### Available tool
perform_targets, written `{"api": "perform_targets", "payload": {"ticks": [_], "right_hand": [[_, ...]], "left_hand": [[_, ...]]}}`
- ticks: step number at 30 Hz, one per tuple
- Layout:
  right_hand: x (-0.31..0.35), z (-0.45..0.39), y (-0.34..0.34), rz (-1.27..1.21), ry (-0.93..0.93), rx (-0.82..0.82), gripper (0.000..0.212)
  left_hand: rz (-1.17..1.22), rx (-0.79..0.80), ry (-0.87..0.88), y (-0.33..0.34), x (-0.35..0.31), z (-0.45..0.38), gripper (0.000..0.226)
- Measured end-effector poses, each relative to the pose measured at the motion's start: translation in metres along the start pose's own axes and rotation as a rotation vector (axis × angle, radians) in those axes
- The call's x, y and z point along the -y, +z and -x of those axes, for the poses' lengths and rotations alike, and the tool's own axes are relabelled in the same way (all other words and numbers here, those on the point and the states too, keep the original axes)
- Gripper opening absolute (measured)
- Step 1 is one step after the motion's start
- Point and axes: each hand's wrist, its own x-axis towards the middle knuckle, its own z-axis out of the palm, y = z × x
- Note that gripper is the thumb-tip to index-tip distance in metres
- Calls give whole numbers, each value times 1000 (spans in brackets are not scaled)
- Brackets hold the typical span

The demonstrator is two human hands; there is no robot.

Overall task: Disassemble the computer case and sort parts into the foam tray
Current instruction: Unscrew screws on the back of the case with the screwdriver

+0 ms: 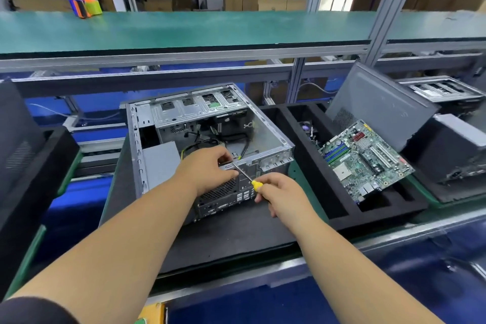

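An open grey computer case [268, 126] lies on a dark mat in front of me, its side panel off and cables showing inside. My left hand [207, 168] rests on the case's rear edge, fingers pinched around the metal shaft of a screwdriver [243, 172]. My right hand [281, 194] grips the screwdriver's yellow handle just right of the rear panel. The tip points up-left at the rear rim, hidden under my left fingers. A black foam tray [339, 208] to the right holds a green motherboard [365, 158] lying tilted across it.
A grey side panel [378, 102] leans against the tray's far side. A dark box [455, 150] and another case [441, 89] stand at the right. More black foam [29, 166] sits at the left. A green shelf [184, 31] runs overhead behind the case.
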Motion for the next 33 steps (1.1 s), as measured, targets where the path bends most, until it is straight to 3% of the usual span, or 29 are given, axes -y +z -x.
{"api": "perform_targets", "payload": {"ticks": [23, 33], "right_hand": [[-11, 16, 0, -33, 28, -17, 9], [-12, 16, 3, 71, -2, -38, 10]], "left_hand": [[55, 16, 13, -2, 0, 4, 22], [58, 17, 18, -2, 0, 3, 21]]}}
